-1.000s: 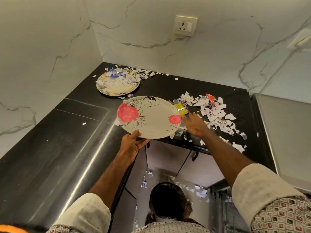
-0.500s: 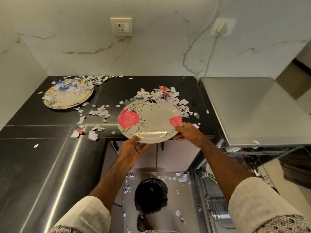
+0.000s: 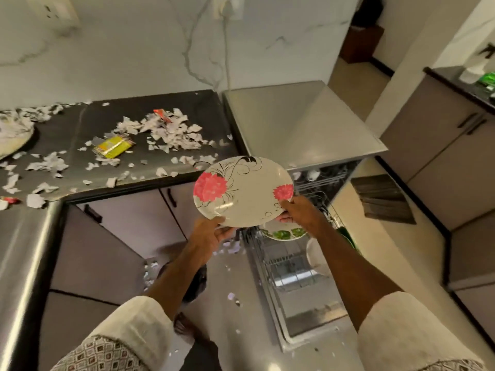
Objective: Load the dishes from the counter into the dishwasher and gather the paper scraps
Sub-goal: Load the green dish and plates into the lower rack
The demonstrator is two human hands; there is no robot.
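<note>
Moved since half a second ago: flowered plate point(image 3: 242, 191) is off the table point(image 3: 211, 111) edge and now sits in the air just left of the dishwasher point(image 3: 300, 121), above the near-left corner of its pulled-out rack point(image 3: 289, 269). Both hands have travelled with it.

Grip: left hand point(image 3: 209, 234) pinches the near rim, thumb on top and the rest underneath. Right hand point(image 3: 300, 212) pinches the rim beside the small red flower, thumb on the face, fingers point(image 3: 284, 217) curled under. Plate is tilted, face toward the camera.

Handling, judged: rigid, thin and glossy, so probably slippery at the rim. Material cannot be told, so treat it as breakable. Looks light for two hands. Rim is the only sensible hold, at opposite edges as now. One hand could take it edge-on for slotting between the rack tines.

Inside the dishwasher: green-patterned plate point(image 3: 284, 232) lies in the rack directly under the held one, and a white dish point(image 3: 316, 259) stands further toward the camera.

Left of the dishwasher: paper scraps point(image 3: 171, 132) litter the table, with a yellow packet point(image 3: 112, 147) among them. Second plate point(image 3: 13, 140) sits at the far left end under more scraps, not yet loaded. Further scraps lie on the floor point(image 3: 214, 303).
</note>
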